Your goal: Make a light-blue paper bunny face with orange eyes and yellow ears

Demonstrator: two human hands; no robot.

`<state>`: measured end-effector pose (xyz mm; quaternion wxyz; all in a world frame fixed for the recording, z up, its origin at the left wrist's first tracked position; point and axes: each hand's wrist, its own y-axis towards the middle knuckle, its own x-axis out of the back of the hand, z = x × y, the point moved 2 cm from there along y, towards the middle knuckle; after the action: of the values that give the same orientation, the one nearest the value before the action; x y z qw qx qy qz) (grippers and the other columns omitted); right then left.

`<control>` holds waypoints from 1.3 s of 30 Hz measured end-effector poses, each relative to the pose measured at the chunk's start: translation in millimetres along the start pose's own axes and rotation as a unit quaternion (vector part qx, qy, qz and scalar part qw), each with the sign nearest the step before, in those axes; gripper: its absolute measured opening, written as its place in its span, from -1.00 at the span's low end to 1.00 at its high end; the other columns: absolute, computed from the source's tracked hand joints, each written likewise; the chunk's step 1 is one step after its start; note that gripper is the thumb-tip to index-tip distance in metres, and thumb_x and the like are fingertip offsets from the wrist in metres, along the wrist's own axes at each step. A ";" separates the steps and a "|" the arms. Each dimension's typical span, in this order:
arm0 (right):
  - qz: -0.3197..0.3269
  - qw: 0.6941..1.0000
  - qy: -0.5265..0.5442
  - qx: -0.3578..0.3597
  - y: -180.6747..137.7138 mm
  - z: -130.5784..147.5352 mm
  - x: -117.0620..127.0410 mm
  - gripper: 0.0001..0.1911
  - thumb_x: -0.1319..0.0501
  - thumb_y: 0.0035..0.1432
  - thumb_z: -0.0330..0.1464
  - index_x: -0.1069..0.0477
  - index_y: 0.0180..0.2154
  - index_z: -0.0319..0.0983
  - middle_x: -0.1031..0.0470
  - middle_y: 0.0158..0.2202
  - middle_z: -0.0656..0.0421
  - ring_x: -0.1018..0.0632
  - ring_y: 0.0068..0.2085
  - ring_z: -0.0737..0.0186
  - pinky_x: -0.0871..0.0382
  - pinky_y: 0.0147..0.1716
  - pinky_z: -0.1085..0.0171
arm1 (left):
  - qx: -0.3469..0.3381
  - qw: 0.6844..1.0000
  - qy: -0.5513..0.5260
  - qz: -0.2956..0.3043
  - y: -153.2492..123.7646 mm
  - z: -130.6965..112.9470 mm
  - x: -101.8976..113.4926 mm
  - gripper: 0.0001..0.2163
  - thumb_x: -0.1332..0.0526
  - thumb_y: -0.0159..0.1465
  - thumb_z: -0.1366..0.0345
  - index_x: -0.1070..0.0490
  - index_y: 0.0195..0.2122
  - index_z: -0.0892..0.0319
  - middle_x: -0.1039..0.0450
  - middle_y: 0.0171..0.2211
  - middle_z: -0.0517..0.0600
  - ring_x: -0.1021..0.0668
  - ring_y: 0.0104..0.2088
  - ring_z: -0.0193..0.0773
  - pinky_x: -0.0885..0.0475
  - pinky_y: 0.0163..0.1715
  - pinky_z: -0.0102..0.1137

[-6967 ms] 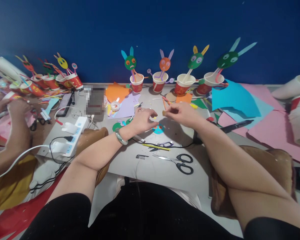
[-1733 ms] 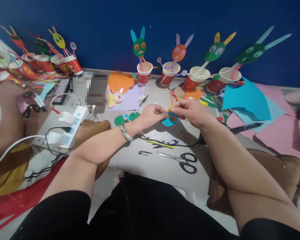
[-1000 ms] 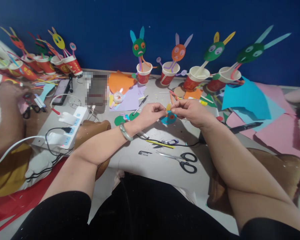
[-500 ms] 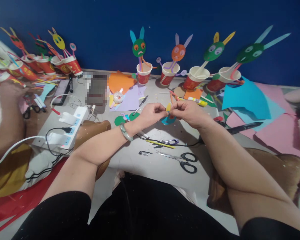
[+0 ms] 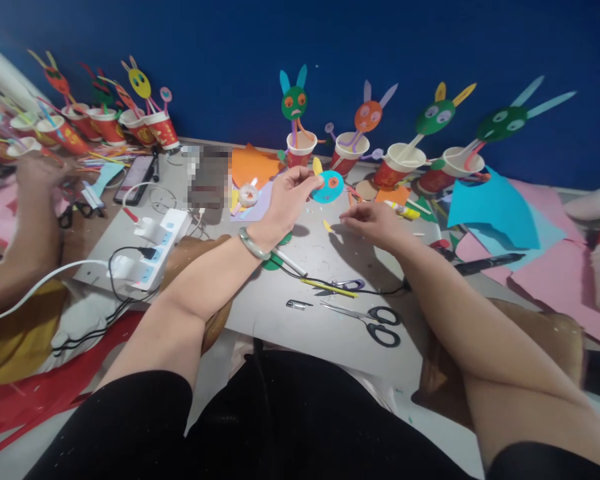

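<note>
My left hand (image 5: 286, 200) is raised above the grey table (image 5: 280, 320) and pinches a light blue paper disc (image 5: 329, 187) with an orange eye and a yellow ear piece on top. My right hand (image 5: 373, 223) hovers low over the table just right of it, fingers curled in a loose pinch; whether it holds anything is unclear. A small yellow paper scrap (image 5: 327, 227) lies on the table between the hands. Behind stand red paper cups with rabbit-head figures, among them a green one (image 5: 294, 103) and an orange one (image 5: 369, 117).
Black scissors (image 5: 375, 323), a yellow stick (image 5: 325, 287), a glue stick (image 5: 403, 211), a black marker (image 5: 485, 265) and sheets of blue (image 5: 490, 207) and pink paper (image 5: 550, 267) lie around. A power strip (image 5: 153, 257) with cables sits left. Another person's arm (image 5: 25, 220) works at far left.
My left hand has lifted the blue disc up and away from my right hand, which let go and dropped toward the table. The view shifted slightly.
</note>
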<state>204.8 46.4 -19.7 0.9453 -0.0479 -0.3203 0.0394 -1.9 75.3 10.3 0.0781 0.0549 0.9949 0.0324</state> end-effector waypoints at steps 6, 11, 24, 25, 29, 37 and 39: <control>0.035 0.978 -0.207 0.013 35.0 8.5 -24.2 -0.93 -0.34 0.10 -0.38 -0.62 -0.34 -0.19 -0.65 -0.35 0.14 -0.60 -0.31 0.16 -0.43 -0.27 0.23 | 0.021 0.999 -0.038 0.012 -0.5 1.4 -1.9 -0.75 -0.30 0.28 0.51 -0.34 -0.50 0.13 -0.30 -0.54 -0.16 -0.31 -0.45 -0.42 -0.24 -0.36 -0.35; 0.088 0.954 -0.284 0.040 52.3 16.2 -31.0 -0.93 -0.33 0.05 -0.48 -0.55 -0.43 -0.19 -0.65 -0.33 0.13 -0.60 -0.26 0.14 -0.42 -0.22 0.25 | 0.027 0.999 -0.043 0.017 -3.9 -3.0 -3.3 -0.76 -0.27 0.26 0.51 -0.33 -0.50 0.11 -0.30 -0.53 -0.16 -0.29 -0.41 -0.41 -0.26 -0.29 -0.33; 0.077 0.948 -0.299 0.073 53.4 20.1 -29.3 -0.82 -0.34 -0.04 -0.44 -0.36 -0.56 -0.18 -0.50 -0.49 0.15 -0.53 -0.29 0.13 -0.35 -0.33 0.26 | 0.097 0.992 -0.065 0.048 -5.3 6.3 -8.4 -0.76 -0.26 0.27 0.45 -0.25 -0.50 0.15 -0.28 -0.53 -0.19 -0.35 -0.48 -0.47 -0.33 -0.36 -0.46; 0.076 0.951 -0.289 0.078 49.3 19.5 -24.5 -0.84 -0.34 -0.02 -0.39 -0.39 -0.54 -0.18 -0.50 -0.49 0.17 -0.52 -0.31 0.15 -0.37 -0.33 0.27 | 0.107 0.991 -0.069 0.050 -6.2 6.8 -8.8 -0.76 -0.26 0.27 0.44 -0.25 -0.49 0.15 -0.29 -0.53 -0.19 -0.36 -0.47 -0.48 -0.34 -0.35 -0.47; 0.038 0.987 -0.124 0.091 26.1 17.6 5.3 -0.76 -0.37 0.04 -0.17 -0.43 -0.46 -0.17 -0.51 -0.47 0.21 -0.51 -0.38 0.21 -0.43 -0.35 0.26 | 0.141 0.985 -0.078 0.064 -10.2 8.6 -11.8 -0.76 -0.29 0.24 0.43 -0.26 -0.50 0.15 -0.32 -0.52 -0.18 -0.39 -0.47 -0.47 -0.35 -0.36 -0.48; -0.098 0.975 0.191 0.047 -2.4 11.7 30.8 -0.71 -0.50 -0.12 -0.17 -0.50 -0.43 -0.15 -0.52 -0.46 0.20 -0.52 -0.41 0.24 -0.50 -0.30 0.20 | 0.169 0.979 -0.059 0.095 -17.3 12.5 -15.5 -0.78 -0.31 0.25 0.42 -0.33 -0.51 0.16 -0.38 -0.53 -0.16 -0.40 -0.48 -0.47 -0.33 -0.38 -0.46; -0.104 0.970 0.216 0.047 -3.4 11.7 27.6 -0.69 -0.52 -0.12 -0.17 -0.51 -0.40 -0.16 -0.56 -0.41 0.19 -0.57 -0.37 0.22 -0.54 -0.28 0.19 | 0.165 0.980 -0.047 0.106 -18.1 14.3 -15.8 -0.78 -0.31 0.25 0.42 -0.33 -0.51 0.16 -0.37 -0.53 -0.18 -0.39 -0.49 -0.48 -0.33 -0.36 -0.46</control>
<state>219.6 46.6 6.6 0.9922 0.0227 -0.1091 -0.0556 14.0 56.3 -2.7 0.1109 0.1734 0.9704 -0.1263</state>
